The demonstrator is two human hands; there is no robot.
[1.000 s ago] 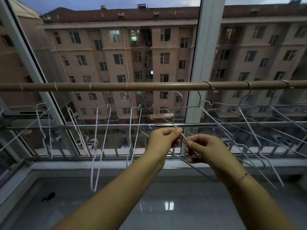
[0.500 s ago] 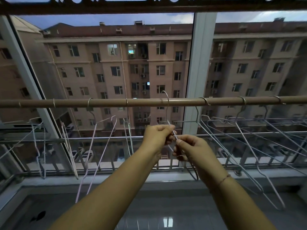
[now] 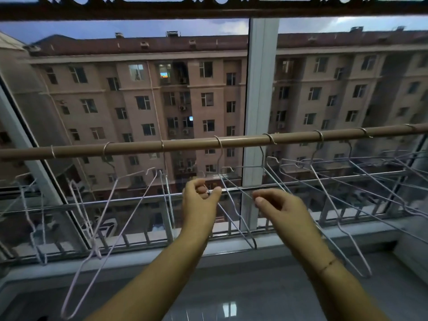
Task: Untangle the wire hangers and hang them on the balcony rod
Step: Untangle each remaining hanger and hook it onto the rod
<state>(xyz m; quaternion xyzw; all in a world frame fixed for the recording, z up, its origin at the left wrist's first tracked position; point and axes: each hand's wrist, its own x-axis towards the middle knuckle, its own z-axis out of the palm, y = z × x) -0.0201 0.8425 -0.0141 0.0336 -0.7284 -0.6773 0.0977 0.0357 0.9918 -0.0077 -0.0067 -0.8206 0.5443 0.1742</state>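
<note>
A brown rod (image 3: 196, 144) runs across the balcony window, a little higher at the right, and wire hangers hang from it by their hooks all along its length. The middle hanger (image 3: 234, 205) has its hook over the rod just left of the white window post (image 3: 259, 112), and its wire frame drops down and toward the right, ending in a bend near the sill (image 3: 231, 249). The left hand (image 3: 199, 205) is raised below the rod with thumb and forefinger curled close together in a narrow grip; one wire of the middle hanger passes right at those fingertips, but whether it is pinched or only touched cannot be told. The right hand (image 3: 280, 209) is held just to the right of it, well apart from the left, fingers loosely curled and half open, with a wire end near the fingertips; contact there cannot be told either. A thin bracelet (image 3: 327, 265) sits on the right wrist. To the left, a pale hanger (image 3: 111, 228) hangs tilted, its long frame reaching down toward the floor, with more hangers beside it. To the right of the post, several hangers (image 3: 335, 181) overlap and cross each other. Beyond the glass, a metal railing (image 3: 139, 200) and an apartment block (image 3: 139, 100) show under a dusky sky.
</note>
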